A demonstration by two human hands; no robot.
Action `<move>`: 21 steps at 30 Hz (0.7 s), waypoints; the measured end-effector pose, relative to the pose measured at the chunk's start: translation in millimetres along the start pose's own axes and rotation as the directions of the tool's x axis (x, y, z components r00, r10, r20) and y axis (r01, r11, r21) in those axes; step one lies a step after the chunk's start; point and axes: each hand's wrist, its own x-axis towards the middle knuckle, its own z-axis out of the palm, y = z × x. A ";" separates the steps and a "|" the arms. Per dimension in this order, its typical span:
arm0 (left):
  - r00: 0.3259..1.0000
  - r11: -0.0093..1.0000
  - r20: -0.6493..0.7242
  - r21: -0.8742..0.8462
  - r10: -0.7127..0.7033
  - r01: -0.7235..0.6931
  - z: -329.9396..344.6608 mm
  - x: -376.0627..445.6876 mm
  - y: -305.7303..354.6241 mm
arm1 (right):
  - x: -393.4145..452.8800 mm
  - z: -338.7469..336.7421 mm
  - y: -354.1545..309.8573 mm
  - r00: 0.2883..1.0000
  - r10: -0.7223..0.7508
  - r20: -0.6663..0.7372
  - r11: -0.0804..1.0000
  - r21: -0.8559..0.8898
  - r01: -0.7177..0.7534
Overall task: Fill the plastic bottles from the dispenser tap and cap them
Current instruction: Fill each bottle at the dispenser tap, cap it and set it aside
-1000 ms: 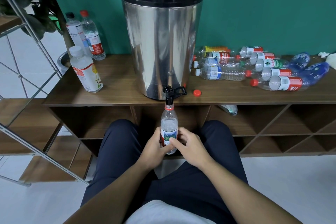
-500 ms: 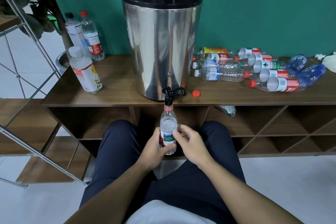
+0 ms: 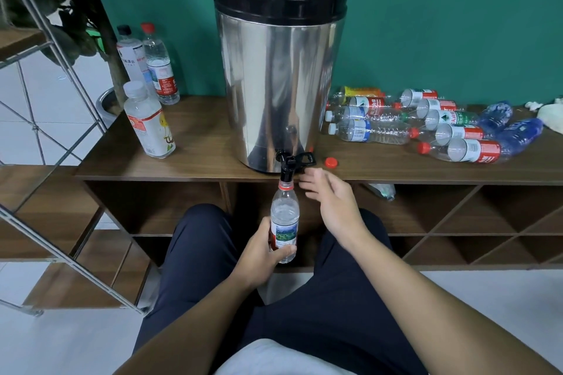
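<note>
Three capped bottles [image 3: 146, 94] stand at the upper left of the bench [image 3: 198, 158], apparently filled, while a pile of empty bottles [image 3: 426, 125] at the right waits, so most of the work seems left. At frame centre the left hand [image 3: 259, 253] grips a nearly full bottle [image 3: 284, 219] under the dispenser tap [image 3: 288, 163]. The right hand [image 3: 329, 195], relaxed and holding nothing, hovers just right of the tap, near the loose red cap [image 3: 331, 162].
</note>
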 end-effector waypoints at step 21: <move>1.000 1.000 -0.004 -0.019 0.000 0.000 -1.4 1.7 -0.1 | 23.6 4.8 -54.6 0.999 -0.011 0.033 0.994 -0.111 0.015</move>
